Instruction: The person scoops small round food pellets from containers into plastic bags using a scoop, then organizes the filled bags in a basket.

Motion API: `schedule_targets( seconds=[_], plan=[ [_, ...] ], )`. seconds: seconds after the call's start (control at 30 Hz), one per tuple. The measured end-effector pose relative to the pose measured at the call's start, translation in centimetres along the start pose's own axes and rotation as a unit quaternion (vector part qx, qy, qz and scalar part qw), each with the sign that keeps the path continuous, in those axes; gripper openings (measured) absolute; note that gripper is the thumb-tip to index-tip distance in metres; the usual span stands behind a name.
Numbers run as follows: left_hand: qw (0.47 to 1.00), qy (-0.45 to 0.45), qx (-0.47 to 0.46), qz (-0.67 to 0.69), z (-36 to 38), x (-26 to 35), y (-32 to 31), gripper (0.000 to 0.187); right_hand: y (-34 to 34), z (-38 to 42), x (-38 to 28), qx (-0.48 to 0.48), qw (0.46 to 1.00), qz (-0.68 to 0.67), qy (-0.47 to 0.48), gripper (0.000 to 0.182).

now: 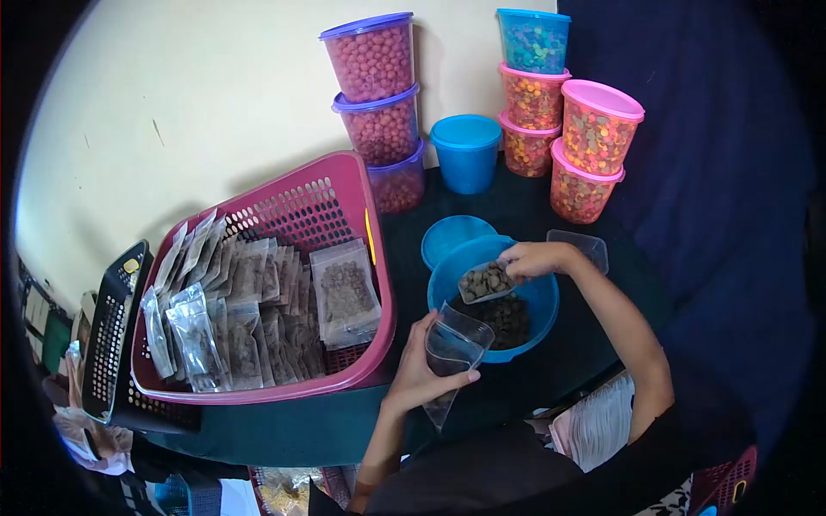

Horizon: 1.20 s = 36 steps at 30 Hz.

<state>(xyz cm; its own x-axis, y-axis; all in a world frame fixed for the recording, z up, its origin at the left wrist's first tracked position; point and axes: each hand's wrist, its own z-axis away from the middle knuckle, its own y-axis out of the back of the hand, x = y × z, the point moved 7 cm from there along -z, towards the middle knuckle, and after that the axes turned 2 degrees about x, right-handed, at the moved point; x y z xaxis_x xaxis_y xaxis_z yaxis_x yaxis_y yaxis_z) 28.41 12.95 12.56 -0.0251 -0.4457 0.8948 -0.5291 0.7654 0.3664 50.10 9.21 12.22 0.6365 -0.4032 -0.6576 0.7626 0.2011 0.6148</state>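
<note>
My left hand [422, 370] grips a transparent zip pouch [456, 340], its mouth spread apart at the near-left rim of a blue tub [551, 320]. A little of something dark seems to lie low in the pouch. My right hand [535, 261] holds a small clear scoop-like container [465, 297] heaped with dark greenish-brown pieces, above the tub. More of these dark pieces [506, 323] lie at the tub's bottom. Behind the tub rests a round blue lid [456, 239].
A maroon basket [366, 258] full of packed pouches [258, 284] stands at left, beside a black basket [107, 344]. Lidded tubs of pink balls [370, 64] and colourful pieces [601, 125] are stacked behind. A clear rectangular tray [581, 245] lies at right. Unfilled-looking pouches [598, 421] sit near my lap.
</note>
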Motion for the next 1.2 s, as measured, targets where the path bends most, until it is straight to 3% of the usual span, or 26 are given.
schedule_targets(
  seconds=[0.3,0.5,0.67,0.97,1.1,1.2],
  plan=[
    [0.999,-0.007,0.024,-0.039,-2.2,0.8,-0.3,0.092,2.5,2.7,-4.0,-0.033,0.998,0.049,0.036,0.022],
    [0.999,-0.001,0.018,-0.043,-2.7,1.2,-1.0,0.104,1.9,3.0,-6.2,-0.073,0.989,0.127,-0.008,0.024],
    [0.996,0.002,0.019,-0.092,-2.9,1.5,-0.6,0.1,1.3,2.7,-7.0,-0.031,0.969,0.247,0.005,0.026],
    [0.994,0.013,0.015,-0.108,-2.9,1.4,-0.8,0.103,1.1,3.0,-7.5,-0.037,0.968,0.245,-0.041,0.022],
    [0.994,0.014,0.016,-0.103,-2.9,1.2,-0.8,0.103,0.9,2.7,-7.2,-0.039,0.972,0.23,-0.017,0.022],
    [0.995,0.021,0.011,-0.1,-2.9,1.2,-0.9,0.103,1.0,2.8,-7.0,0.0,0.963,0.268,-0.023,0.021]
  ],
)
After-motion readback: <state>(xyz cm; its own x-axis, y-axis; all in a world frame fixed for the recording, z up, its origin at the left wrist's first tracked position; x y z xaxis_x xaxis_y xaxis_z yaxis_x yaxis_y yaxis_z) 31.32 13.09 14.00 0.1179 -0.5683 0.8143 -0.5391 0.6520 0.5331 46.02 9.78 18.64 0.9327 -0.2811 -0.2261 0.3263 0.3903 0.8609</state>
